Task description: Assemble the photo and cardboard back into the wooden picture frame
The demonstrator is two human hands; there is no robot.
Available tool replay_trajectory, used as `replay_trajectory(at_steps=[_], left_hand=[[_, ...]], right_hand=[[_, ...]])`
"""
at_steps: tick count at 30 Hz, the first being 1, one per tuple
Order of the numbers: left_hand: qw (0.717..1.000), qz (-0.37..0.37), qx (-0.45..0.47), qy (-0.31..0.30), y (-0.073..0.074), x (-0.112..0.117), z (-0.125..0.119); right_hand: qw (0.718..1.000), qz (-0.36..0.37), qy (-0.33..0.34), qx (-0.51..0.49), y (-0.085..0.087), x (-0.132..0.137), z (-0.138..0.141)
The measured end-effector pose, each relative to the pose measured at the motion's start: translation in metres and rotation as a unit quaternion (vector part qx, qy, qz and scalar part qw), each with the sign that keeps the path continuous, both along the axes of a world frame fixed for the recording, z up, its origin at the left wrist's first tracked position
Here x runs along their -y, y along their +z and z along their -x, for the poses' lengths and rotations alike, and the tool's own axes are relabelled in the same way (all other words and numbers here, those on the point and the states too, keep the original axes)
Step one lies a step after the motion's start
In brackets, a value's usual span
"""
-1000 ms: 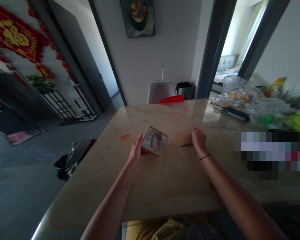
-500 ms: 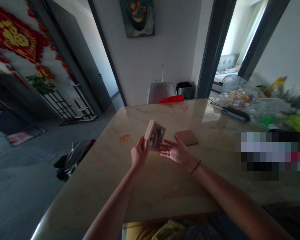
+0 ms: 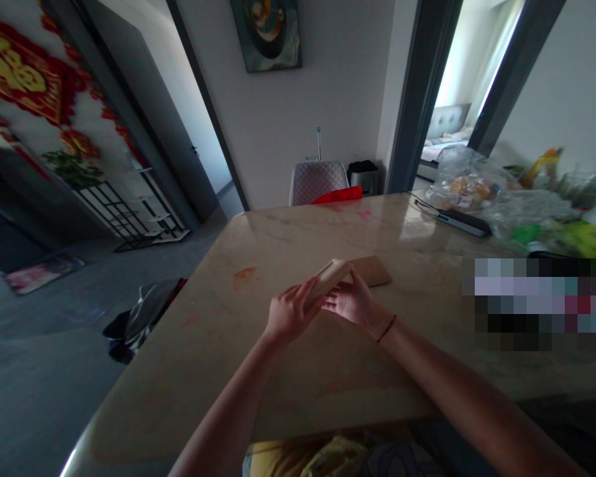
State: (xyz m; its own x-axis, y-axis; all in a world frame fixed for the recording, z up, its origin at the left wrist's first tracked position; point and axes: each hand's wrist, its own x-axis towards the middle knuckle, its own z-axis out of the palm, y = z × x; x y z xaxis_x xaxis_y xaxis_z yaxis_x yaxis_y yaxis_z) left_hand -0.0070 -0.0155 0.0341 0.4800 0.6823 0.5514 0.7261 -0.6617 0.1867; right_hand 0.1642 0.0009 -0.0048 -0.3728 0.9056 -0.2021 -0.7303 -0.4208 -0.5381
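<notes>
Showing below the near edge of the counter [image 3: 328, 381], a patch of yellow cloth [image 3: 335, 456] is partly seen between two bare forearms. A thin dark band [image 3: 387, 328] is worn on the right wrist. Above the middle of the counter, the two hands are brought close together around a pale wooden frame [image 3: 330, 281]. The frame is clasped by the left hand [image 3: 292, 311], with the fingers laid along its near end; it is tilted, and mostly its edge is turned to view. The right hand [image 3: 351, 303] is held palm up at the other end, its thumb raised to the frame's corner and its fingers partly hidden beneath; whether the frame is gripped by it cannot be told.

Just beyond the right hand, a flat brown board [image 3: 373, 271] is laid on the counter, partly covered from view by the thumb. To the left of the frame, the surface is marked by an orange stain [image 3: 246, 275]. Farther off to the right, a dark device [image 3: 463, 222] with a cord is set down beside crumpled plastic bags [image 3: 526, 209]. Past the far edge, a quilted chair [image 3: 320, 180] is seen, with red cloth [image 3: 340, 195] before it, and a painting [image 3: 269, 40] is hung on the wall.
</notes>
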Motion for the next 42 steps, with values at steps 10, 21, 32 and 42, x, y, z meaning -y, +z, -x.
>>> replay_trajectory(at_steps=[10, 21, 32, 42], left_hand=[[0.993, 0.108, 0.035, 0.031, 0.007, 0.002, -0.005], [0.975, 0.151, 0.143, 0.081, 0.010, -0.004, 0.003], [0.960, 0.154, 0.211, 0.106, 0.005, -0.011, 0.007], [0.964, 0.127, 0.205, 0.112, 0.005, -0.006, 0.005]], right_hand=[[0.999, -0.001, -0.050, 0.005, -0.007, -0.002, 0.004], [0.959, 0.015, -0.255, 0.125, 0.003, -0.016, -0.015], [0.880, -0.256, -0.255, 0.308, 0.026, -0.003, -0.023], [0.913, -0.196, -0.183, 0.308, 0.022, -0.011, -0.038]])
